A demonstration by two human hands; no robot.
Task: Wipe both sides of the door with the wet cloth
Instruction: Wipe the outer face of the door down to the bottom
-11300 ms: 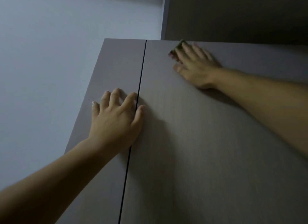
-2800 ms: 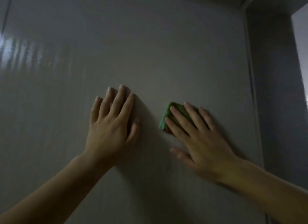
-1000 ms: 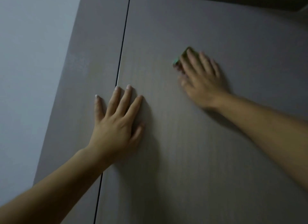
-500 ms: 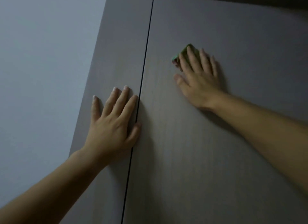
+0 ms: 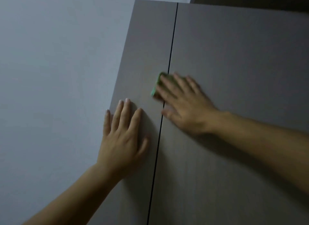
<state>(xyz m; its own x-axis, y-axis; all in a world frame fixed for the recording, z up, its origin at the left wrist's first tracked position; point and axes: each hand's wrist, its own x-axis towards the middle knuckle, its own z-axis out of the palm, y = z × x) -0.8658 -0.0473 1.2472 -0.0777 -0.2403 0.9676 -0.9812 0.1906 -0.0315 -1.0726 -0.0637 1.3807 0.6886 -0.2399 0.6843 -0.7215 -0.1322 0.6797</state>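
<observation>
Single head view, close against door (image 5: 234,57), facing forward, tilted upward.

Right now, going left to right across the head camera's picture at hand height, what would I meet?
Wall → left hand → cloth → right hand, pressing the cloth flat → door.
</observation>
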